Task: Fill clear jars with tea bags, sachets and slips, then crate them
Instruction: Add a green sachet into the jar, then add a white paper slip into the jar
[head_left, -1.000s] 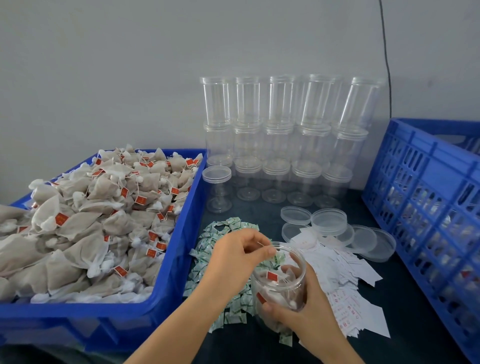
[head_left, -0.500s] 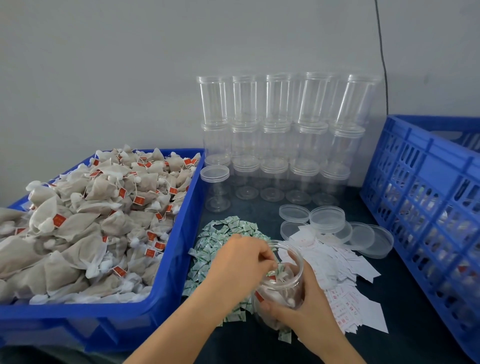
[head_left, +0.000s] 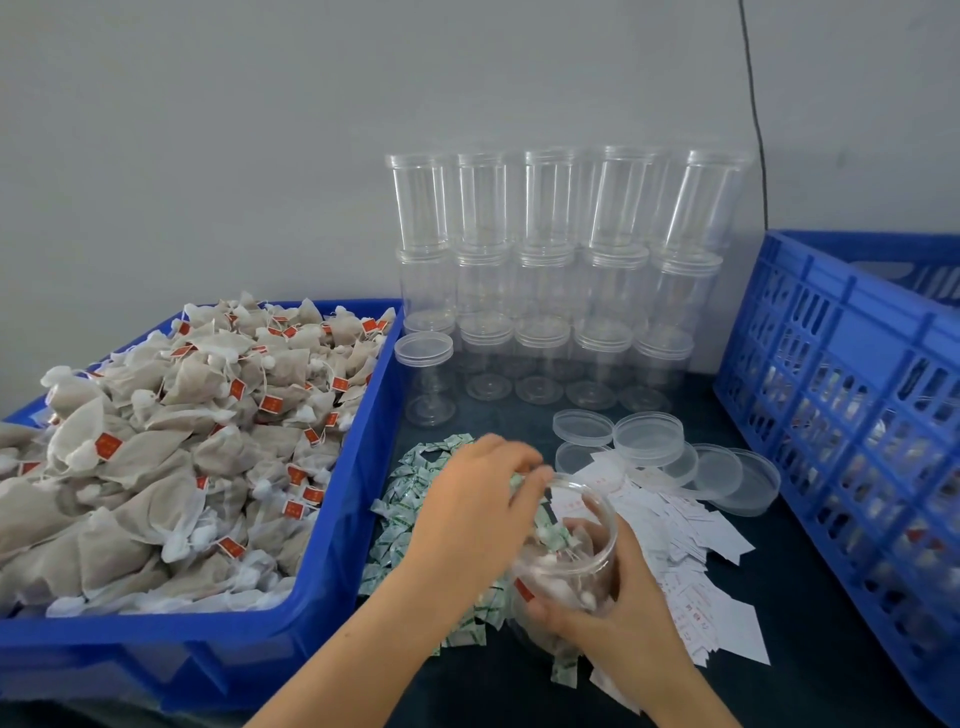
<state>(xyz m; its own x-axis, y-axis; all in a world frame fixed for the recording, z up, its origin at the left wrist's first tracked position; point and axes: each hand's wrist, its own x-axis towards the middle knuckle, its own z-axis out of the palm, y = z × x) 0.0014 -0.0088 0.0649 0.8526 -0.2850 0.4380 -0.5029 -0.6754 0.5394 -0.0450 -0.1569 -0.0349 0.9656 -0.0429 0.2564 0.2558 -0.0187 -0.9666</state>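
Note:
My right hand (head_left: 618, 613) grips a clear jar (head_left: 571, 566) from below and behind, tilting it toward me over the dark table. Inside it lie tea bags with red tags and green-white sachets. My left hand (head_left: 467, 514) hovers at the jar's mouth, its blurred fingertips bent over the rim, and I see nothing between them. Under and left of the jar lies a pile of green-white sachets (head_left: 410, 483). White paper slips (head_left: 691, 535) are spread to its right. Tea bags (head_left: 182, 441) fill the blue bin (head_left: 332, 519) on the left.
Empty clear jars (head_left: 550, 260) are stacked in three tiers against the wall, and one lidded jar (head_left: 423, 379) stands in front of them. Several loose lids (head_left: 649, 436) lie behind the slips. A blue slatted crate (head_left: 841, 415) holding filled jars borders the right side.
My left hand went from pinching something above the jar to dipping its fingers into the mouth; it now sits at the rim. More green sachets show inside the jar. The jar tilted slightly.

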